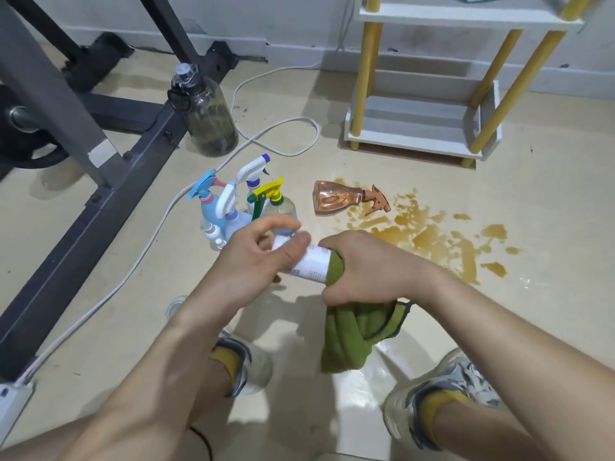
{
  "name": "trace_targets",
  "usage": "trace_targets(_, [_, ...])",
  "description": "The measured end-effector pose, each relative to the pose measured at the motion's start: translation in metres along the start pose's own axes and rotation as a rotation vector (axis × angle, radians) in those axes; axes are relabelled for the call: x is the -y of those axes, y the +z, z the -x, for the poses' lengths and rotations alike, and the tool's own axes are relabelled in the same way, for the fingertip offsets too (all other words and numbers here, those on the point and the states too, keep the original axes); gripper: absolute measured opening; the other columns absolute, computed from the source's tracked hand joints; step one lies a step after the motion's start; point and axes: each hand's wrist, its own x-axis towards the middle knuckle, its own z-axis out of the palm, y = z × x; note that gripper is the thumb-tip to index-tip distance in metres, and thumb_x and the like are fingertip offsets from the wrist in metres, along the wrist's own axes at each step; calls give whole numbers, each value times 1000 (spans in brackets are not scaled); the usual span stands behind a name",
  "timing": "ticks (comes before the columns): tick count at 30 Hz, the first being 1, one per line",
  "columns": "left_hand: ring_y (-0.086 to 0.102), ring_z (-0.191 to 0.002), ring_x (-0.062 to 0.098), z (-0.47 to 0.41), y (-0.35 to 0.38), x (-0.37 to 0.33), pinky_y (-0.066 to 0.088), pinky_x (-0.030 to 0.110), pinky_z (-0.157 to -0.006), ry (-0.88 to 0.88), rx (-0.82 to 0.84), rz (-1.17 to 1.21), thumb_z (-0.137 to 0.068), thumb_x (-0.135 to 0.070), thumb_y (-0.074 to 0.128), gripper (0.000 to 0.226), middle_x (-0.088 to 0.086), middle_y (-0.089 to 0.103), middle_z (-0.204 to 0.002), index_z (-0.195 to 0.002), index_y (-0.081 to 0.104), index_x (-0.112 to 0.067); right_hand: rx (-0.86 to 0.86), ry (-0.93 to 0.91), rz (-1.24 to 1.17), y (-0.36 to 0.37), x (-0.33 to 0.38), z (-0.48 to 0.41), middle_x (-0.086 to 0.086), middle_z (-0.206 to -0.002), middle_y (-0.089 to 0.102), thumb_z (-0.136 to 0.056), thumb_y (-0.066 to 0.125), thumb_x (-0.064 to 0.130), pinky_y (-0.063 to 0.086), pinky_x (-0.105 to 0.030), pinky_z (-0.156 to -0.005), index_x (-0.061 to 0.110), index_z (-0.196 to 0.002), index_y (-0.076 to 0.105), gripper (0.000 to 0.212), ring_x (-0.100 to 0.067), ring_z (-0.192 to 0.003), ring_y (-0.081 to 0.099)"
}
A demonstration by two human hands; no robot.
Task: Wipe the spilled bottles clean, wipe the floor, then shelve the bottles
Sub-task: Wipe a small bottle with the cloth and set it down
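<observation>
My left hand (pixel 256 257) grips the upper end of a white labelled bottle (pixel 311 262) held level above the floor. My right hand (pixel 362 267) grips a green cloth (pixel 356 334) wrapped round the bottle's other end; the cloth's loose part hangs below. A pink-orange spray bottle (pixel 336 197) lies on its side at the edge of a brown spill (pixel 432 241) on the floor. Several spray bottles (pixel 243 201) stand upright in a cluster just beyond my left hand. The white shelf unit with yellow legs (pixel 422 124) stands at the back right.
A large dark water jug (pixel 206 111) stands by a grey exercise-machine frame (pixel 100 154) on the left. A white cable (pixel 159 227) runs across the floor to a power strip (pixel 10 397). My shoes (pixel 442 394) are at the bottom; a small clear lid (pixel 176 306) lies beside my left forearm.
</observation>
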Motion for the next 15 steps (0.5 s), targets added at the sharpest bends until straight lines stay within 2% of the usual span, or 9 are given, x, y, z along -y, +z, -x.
trace_targets(1, [65, -61, 14, 0, 0, 0, 47, 20, -49, -94, 14, -59, -78, -66, 64, 43, 6, 70, -83, -94, 67, -27, -111, -77, 260, 2, 4, 1, 5, -71, 50, -69, 73, 31, 34, -29, -51, 20, -82, 45, 33, -20, -65, 53])
trace_targets(2, [62, -52, 16, 0, 3, 1, 42, 19, -44, -168, 33, -111, -84, -66, 54, 46, 8, 70, -73, -90, 66, -22, -193, -142, 383, 5, 4, 3, 3, -80, 50, -71, 72, 33, 35, -33, -54, 20, -90, 43, 37, -24, -73, 54])
trace_targets(3, [56, -45, 15, 0, 6, 3, 37, 18, -42, -221, 26, -122, -90, -60, 50, 45, 8, 66, -63, -84, 64, -18, -246, -187, 382, 9, 3, 3, 1, -90, 49, -72, 73, 32, 38, -36, -56, 20, -99, 40, 44, -27, -77, 54])
trace_targets(5, [44, -39, 13, 0, 8, 8, 28, 16, -41, -304, -40, -34, -93, -46, 51, 33, 3, 54, -50, -77, 56, -17, -337, -252, 251, 12, -2, 3, -2, -105, 40, -67, 79, 32, 44, -39, -56, 19, -111, 37, 62, -31, -72, 52])
trace_targets(7, [32, -35, 12, 1, 4, 11, 20, 17, -41, -394, -43, 98, -91, -42, 50, 25, 3, 46, -48, -82, 50, -19, -499, -355, 304, 12, -8, 3, -6, -109, 39, -65, 85, 40, 41, -33, -51, 17, -113, 40, 70, -31, -67, 51])
trace_targets(10, [20, -35, 11, 4, -3, 9, 14, 16, -39, -489, -5, 201, -89, -45, 49, 26, 6, 42, -51, -86, 49, -19, -747, -540, 529, 14, -16, 2, -12, -99, 60, -79, 73, 50, 48, -36, -65, 8, -110, 55, 55, -32, -80, 59])
trace_targets(12, [21, -36, 11, 5, -5, 8, 15, 16, -39, -483, -51, 221, -88, -43, 50, 25, 7, 43, -51, -84, 51, -19, -769, -552, 620, 17, -18, 0, -11, -97, 67, -88, 60, 54, 49, -38, -74, 4, -110, 63, 55, -30, -90, 64])
trace_targets(15, [32, -37, 14, 10, -1, 3, 21, 19, -42, -359, -140, 153, -90, -36, 51, 23, 7, 45, -52, -78, 56, -17, -608, -455, 564, 27, -7, 3, -12, -91, 67, -95, 36, 59, 50, -37, -63, 1, -113, 62, 66, -33, -78, 65])
